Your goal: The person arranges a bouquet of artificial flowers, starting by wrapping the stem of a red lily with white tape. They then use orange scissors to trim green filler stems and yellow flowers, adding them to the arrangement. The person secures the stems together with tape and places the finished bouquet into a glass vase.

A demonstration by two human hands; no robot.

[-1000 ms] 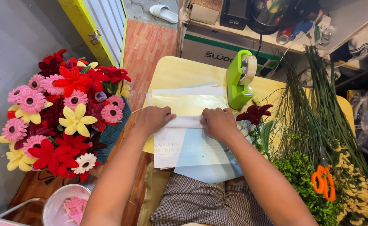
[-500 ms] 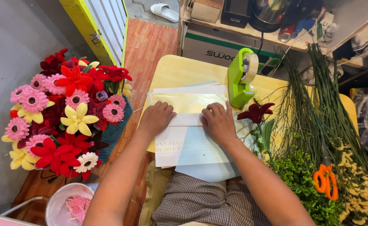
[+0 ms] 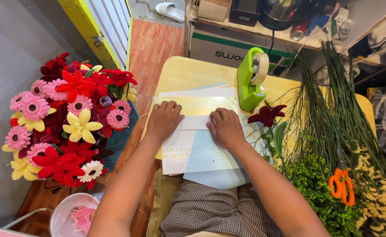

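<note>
While your left hand (image 3: 164, 119) and right hand (image 3: 225, 127) lie flat, fingers open and gripping nothing, on the paper (image 3: 197, 131) stacked at the counter's (image 3: 188, 72) near edge, it looks creased only, with flower (image 3: 266, 115), tape (image 3: 253, 79) and scissors (image 3: 342, 186) untouched.

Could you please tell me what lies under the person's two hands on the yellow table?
Both hands press flat on stacked wrapping paper sheets covering the yellow table. Anything beneath the sheets is hidden.
</note>
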